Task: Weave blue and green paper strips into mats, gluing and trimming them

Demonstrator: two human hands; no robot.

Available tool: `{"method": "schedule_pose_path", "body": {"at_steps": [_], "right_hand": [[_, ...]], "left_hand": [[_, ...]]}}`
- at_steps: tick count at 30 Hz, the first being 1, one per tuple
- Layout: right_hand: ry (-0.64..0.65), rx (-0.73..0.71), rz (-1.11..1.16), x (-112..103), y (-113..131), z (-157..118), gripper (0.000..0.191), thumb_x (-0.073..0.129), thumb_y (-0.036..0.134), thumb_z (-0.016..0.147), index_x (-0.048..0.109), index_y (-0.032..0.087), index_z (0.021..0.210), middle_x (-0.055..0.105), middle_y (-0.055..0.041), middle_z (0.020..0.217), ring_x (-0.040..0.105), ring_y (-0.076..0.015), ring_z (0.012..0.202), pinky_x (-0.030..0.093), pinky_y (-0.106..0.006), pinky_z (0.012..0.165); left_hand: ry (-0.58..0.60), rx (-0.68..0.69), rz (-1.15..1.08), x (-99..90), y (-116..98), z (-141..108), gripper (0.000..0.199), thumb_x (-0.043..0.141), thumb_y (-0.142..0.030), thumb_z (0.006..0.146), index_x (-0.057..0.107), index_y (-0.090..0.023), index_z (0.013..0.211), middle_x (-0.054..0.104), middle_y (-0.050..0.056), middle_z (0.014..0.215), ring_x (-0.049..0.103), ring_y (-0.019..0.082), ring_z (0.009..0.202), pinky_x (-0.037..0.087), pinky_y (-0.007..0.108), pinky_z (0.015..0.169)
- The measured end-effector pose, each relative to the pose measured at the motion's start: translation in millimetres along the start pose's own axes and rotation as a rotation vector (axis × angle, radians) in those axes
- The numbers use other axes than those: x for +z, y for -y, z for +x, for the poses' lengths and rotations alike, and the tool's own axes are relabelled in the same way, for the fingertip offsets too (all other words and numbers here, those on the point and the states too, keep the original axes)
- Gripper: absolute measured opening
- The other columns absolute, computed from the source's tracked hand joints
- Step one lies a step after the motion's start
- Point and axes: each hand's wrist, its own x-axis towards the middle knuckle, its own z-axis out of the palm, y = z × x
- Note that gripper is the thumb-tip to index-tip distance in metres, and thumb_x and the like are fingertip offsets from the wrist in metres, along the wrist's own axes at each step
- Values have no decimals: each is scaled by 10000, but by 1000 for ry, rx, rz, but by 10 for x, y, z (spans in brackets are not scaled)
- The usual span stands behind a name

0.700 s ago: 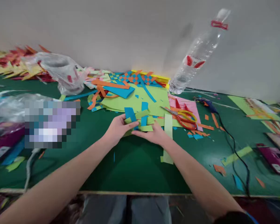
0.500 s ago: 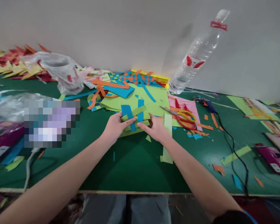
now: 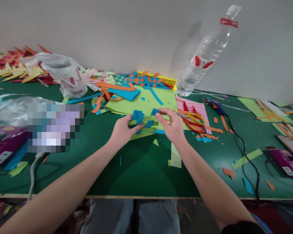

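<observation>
Green and blue paper strips (image 3: 137, 117), crossing one another in a small weave, are held up over the front edge of the light green paper sheets (image 3: 153, 95). My left hand (image 3: 123, 131) grips the left side of the weave, thumb in front. With thumb and finger, my right hand (image 3: 171, 125) pinches the top end of a slanted blue paper strip (image 3: 150, 123) at the weave's right side. Scissors with red and yellow handles (image 3: 194, 123) lie just beyond my right hand, their blades partly hidden by it. Beneath my right wrist lies a pale green strip (image 3: 176, 156).
A clear plastic bottle (image 3: 202, 58) stands at the back right. A glue gun (image 3: 215, 106) with a black cord lies right of the pink paper (image 3: 206, 113). On the left are a blurred-out phone (image 3: 56, 126) on a cable and a bagged cup (image 3: 70, 78). Paper scraps surround them.
My right hand has moved up and slightly right, from the weave's lower right to the blue strip's top end. That strip now leans rightward. My left hand keeps its grip.
</observation>
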Motion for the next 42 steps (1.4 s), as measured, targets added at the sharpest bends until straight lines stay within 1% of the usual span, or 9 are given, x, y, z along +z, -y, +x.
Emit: {"method": "schedule_pose_path", "body": {"at_steps": [5,12,19,25,34,36,38,40,42], "right_hand": [[-30,-67,-8,-2,41,10,176,629,400,885,713,249,855,733,-8,921,675,-170,913,536,-358,865],[-12,4,-9,-48,91,10,158,668,385,851,718,235,832,739,-10,905,684,-168,887,544,-336,822],[-22,-169,-117,-13,108,-39,126,649,349,884,723,248,875,740,-8,916,665,-163,904,514,-354,868],[18,-227,-108,44,103,-81,131,615,333,907,709,251,868,741,-15,916,663,-179,908,507,-392,885],[23,-141,-16,57,128,-108,160,608,386,907,709,272,859,732,-14,924,659,-184,927,513,-404,922],[52,-100,15,46,122,-99,166,615,405,900,706,268,924,725,-21,988,655,-182,980,510,-389,934],[94,-30,48,36,91,-82,261,644,441,871,675,264,1060,703,-36,1098,643,-187,1042,505,-386,956],[131,37,102,35,31,-61,433,696,462,820,609,254,1190,668,-58,1206,633,-190,1078,496,-393,986],[166,95,169,45,-45,-46,537,739,449,779,563,235,1239,652,-76,1256,632,-187,1093,486,-397,1011]], "left_hand": [[5,27,58,7,-21,-11,290,732,-360,775,715,-178,1000,757,53,937,697,213,782,540,322,745],[-14,108,148,47,41,-11,248,725,-344,785,704,-200,985,752,31,949,697,215,860,539,293,759],[12,143,199,70,20,-18,200,719,-299,785,682,-208,960,741,15,861,685,184,772,535,281,726],[64,153,219,89,35,-15,271,719,-316,775,664,-220,1022,741,24,899,697,206,813,525,292,734],[77,162,189,107,67,-23,238,704,-362,788,675,-232,984,739,35,876,696,222,822,529,308,746],[75,140,159,100,62,-22,239,707,-363,783,682,-229,979,742,33,886,696,226,830,531,314,760],[67,107,124,80,57,-16,265,707,-377,782,688,-226,998,746,34,924,698,229,832,533,313,756],[57,74,112,49,51,-3,303,699,-401,786,690,-218,1027,746,41,980,699,230,825,535,310,741],[41,58,136,13,45,14,343,692,-430,791,690,-203,1049,744,53,1023,697,233,836,537,311,738]]}}
